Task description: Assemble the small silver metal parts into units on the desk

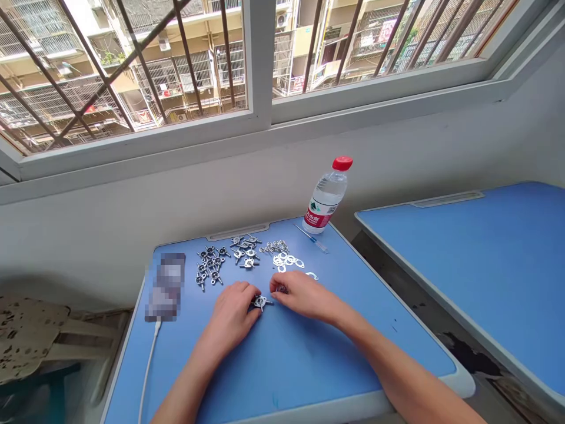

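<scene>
Left hand [229,315] pinching small metal fitting [261,302], right hand [304,296] right beside it, grip unclear. Looks part done: more fittings [214,265] left of it, flat washers [286,261] beyond it, on blue desk [309,353].

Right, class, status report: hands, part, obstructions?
Left hand and right hand at small metal fitting. Loose metal pieces beyond, not blocking.

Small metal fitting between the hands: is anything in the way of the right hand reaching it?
Nothing visible. The small metal fitting lies on the blue desk beside the left hand, and only a narrow stretch of bare desk separates it from the right hand.
</scene>
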